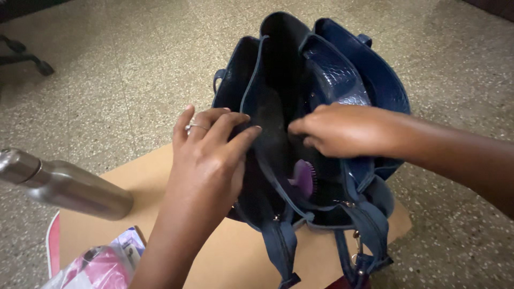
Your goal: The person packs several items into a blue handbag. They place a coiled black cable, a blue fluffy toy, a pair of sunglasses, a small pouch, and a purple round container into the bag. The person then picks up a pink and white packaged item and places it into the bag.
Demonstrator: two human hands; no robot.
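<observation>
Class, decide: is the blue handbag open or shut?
Open: both hands, left hand and right hand, spread the blue handbag, showing a purple brush inside.

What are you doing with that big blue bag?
A person is holding a dark blue handbag open on a sheet of brown cardboard on the floor. The left hand pulls one side of the opening back while the right hand grips the other side. A purple hairbrush sits inside the bag. A steel water bottle and a pink plastic packet lie nearby.
</observation>
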